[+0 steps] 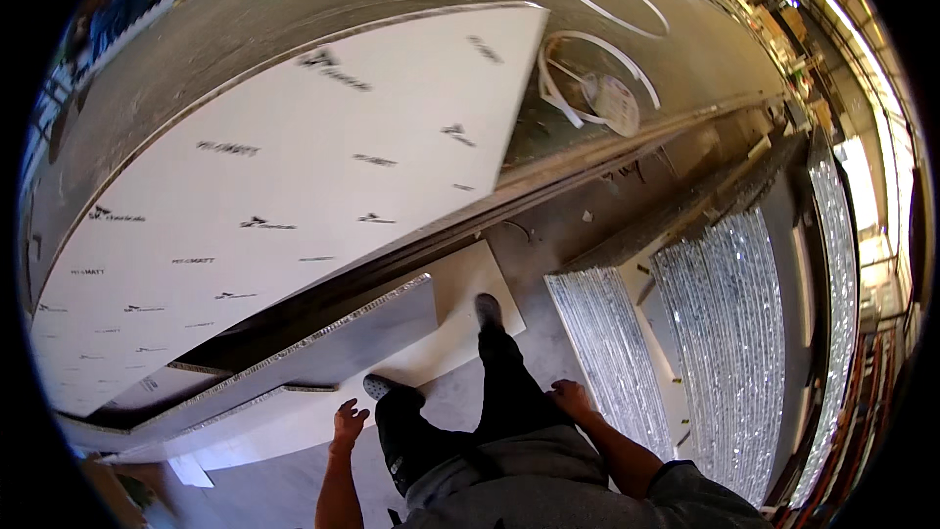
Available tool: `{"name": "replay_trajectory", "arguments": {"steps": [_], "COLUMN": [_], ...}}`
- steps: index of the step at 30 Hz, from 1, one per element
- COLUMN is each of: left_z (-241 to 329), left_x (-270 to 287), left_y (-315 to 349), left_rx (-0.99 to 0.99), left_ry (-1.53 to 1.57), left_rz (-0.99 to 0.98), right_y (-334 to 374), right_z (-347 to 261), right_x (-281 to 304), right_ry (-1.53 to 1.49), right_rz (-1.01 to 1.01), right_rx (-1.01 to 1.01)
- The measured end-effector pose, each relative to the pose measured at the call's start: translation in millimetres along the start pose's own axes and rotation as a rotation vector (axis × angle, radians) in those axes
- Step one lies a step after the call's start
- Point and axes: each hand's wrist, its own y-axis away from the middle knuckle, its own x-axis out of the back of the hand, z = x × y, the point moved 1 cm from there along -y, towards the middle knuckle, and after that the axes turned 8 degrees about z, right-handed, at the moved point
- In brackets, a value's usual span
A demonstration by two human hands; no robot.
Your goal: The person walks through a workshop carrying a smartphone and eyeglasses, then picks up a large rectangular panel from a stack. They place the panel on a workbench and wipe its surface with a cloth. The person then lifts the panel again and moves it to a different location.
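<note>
My left hand [349,421] hangs in front of my left side, its fingers loosely spread and holding nothing. The panel nearest to it is a grey one with a silvery, honeycomb-like edge [357,306], lower than the bench and apart from the fingers. My right hand [571,399] is beside my right thigh, fingers a little bent and apart, with nothing in it that I can see. Ahead to the left, a large white sheet with dark printed marks [323,152] lies on the workbench [392,15] and reaches over its near edge.
Stacked panels with shiny silver edges [720,333] stand close on my right. Curled white strips [609,0] and a roundish pale object [612,103] lie on the bench. A pale board [499,284] is on the floor by my feet.
</note>
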Motion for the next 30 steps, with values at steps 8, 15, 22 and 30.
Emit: {"name": "replay_trajectory", "arguments": {"steps": [8,15,22,30], "left_z": [89.2,231.4,518.6,540.5], "left_x": [-3.1,-135.1,-202.7,-340.7], "left_y": [52.0,32.9,11.3,-145.3], "left_rx": [-0.025,-0.368,-0.685,-0.474], "left_ry": [-0.171,-0.121,0.041,0.138], "left_rz": [-0.022,-0.138,-0.178,-0.293], "right_y": [-55.8,-84.4,-98.9,-205.7], "right_z": [102.3,167.7,229.3,196.0], "right_x": [-51.7,-18.7,30.9,-6.1], "right_ry": [-0.369,-0.596,-0.873,-1.145], "right_rz": [-0.059,-0.046,-0.037,-0.086], "right_rx": [-0.046,-0.011,-0.248,-0.228]}}
